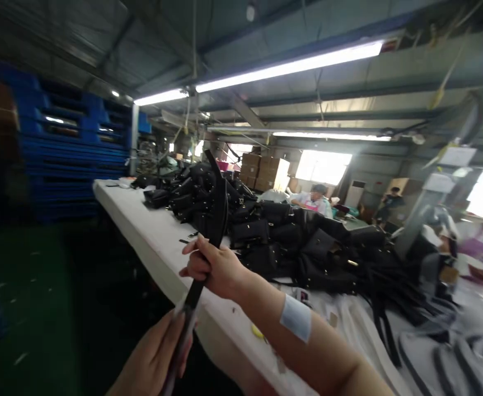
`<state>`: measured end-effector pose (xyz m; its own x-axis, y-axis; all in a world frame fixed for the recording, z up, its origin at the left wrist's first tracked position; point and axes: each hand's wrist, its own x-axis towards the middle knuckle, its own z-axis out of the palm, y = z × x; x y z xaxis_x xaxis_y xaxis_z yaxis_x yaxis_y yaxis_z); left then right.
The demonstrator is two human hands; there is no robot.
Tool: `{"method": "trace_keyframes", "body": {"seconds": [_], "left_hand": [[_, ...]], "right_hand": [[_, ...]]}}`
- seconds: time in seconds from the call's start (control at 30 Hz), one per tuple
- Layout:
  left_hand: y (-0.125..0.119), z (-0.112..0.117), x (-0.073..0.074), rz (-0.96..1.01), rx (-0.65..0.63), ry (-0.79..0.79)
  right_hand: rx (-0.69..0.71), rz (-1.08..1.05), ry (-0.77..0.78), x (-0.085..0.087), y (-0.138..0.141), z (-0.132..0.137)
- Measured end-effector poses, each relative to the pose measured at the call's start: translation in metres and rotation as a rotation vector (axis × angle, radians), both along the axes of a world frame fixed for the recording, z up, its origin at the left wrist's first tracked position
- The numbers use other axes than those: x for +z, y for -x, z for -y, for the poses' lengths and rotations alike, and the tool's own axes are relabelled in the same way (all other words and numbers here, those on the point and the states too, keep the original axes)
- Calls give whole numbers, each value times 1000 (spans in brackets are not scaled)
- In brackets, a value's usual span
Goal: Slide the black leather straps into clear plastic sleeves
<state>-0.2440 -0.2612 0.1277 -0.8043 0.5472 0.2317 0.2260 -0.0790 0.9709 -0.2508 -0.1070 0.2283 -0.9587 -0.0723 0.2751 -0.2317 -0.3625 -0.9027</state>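
No legible text, brand, number or sign found. Cardboard boxes [261, 170] at far end: faces too blurred to read. White hanging card [457, 155] at right: lettering not discernible. Small tags [304, 297] on the table [142, 231] beside the black bags [266, 231]: print too small to read. Black strap [223, 209]: no readable marking.

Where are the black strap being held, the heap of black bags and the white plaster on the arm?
black strap [223, 212]: head view, its upright middle stretch.
heap of black bags [251, 230]: head view, a bag near the middle.
white plaster [295, 317]: head view, its centre.
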Motion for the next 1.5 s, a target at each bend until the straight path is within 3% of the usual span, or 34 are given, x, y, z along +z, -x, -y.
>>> {"method": "trace_keyframes", "body": {"seconds": [0.07,0.13,0.27,0.33,0.4,0.53,0.6,0.67,0.77,0.83,0.9,1.07,1.27,1.43,1.5], "left_hand": [[5,-12,17,-30,-61,-90],[6,-25,27,-48,-124,-142],[2,-48,32,-34,-173,-195],[2,-56,43,-66,-173,-232],[2,-60,69,-126,-200,-276],[-1,-61,133,-259,-283,-337],[-3,-61,152,-292,-293,-351],[-7,-64,156,-282,-308,-346],[-13,-67,150,-235,-333,-306],[-16,-69,146,-217,-336,-301],[-18,-69,147,-220,-337,-312],[-17,-69,155,-264,-334,-356],[-14,-70,162,-305,-338,-413],[-13,-67,164,-328,-304,-405],[-13,-62,163,-331,-278,-392]], "right_hand": [[32,2,-89,10,-10,4],[-40,0,-151,30,-18,0],[-361,-160,-113,94,-29,-25],[-412,-244,-134,119,-34,-33],[-386,-267,-198,128,-38,-32],[-291,-154,-374,124,-49,-17],[-340,-174,-462,132,-56,-15],[-517,-325,-512,149,-63,-21],[-810,-588,-598,178,-74,-38],[-856,-645,-712,189,-79,-44],[-802,-623,-806,188,-82,-43],[-687,-537,-903,169,-85,-25],[-549,-452,-760,152,-79,-17],[-533,-371,-760,141,-81,-11],[-504,-347,-671,139,-85,-13]]}}
